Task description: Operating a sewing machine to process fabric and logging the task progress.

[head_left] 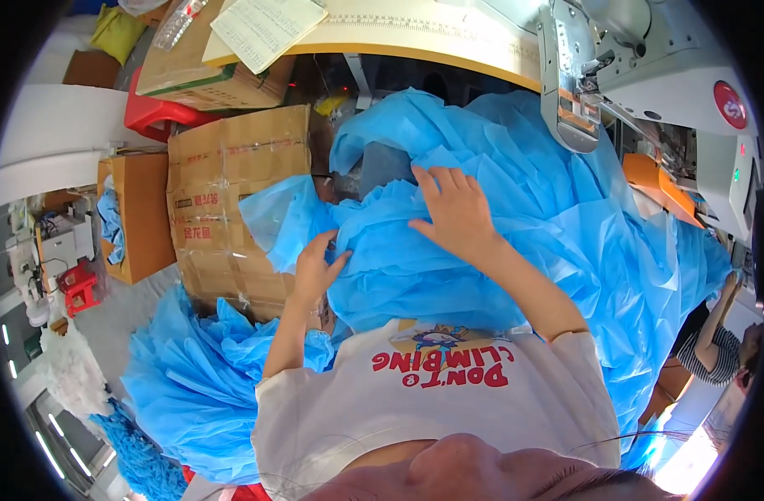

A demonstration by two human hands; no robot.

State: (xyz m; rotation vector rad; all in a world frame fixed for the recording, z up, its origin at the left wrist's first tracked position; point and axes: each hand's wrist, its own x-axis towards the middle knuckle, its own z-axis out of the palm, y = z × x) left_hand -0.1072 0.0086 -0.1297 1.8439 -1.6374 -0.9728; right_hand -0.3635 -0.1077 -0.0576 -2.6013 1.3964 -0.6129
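While the right hand [455,213] spreads over thin, translucent blue sheeting [549,213], the left hand [313,265] parts thumb from fingers, a rectangular brown cardboard box [236,196] at its ten o'clock.

Free room above the blue sheeting [557,209] — cardboard box [240,188] bounds left, white machine [670,92] upper right.

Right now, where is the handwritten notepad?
In the head view, the notepad lies at upper left, on the left end of the pale table, beyond the left hand.
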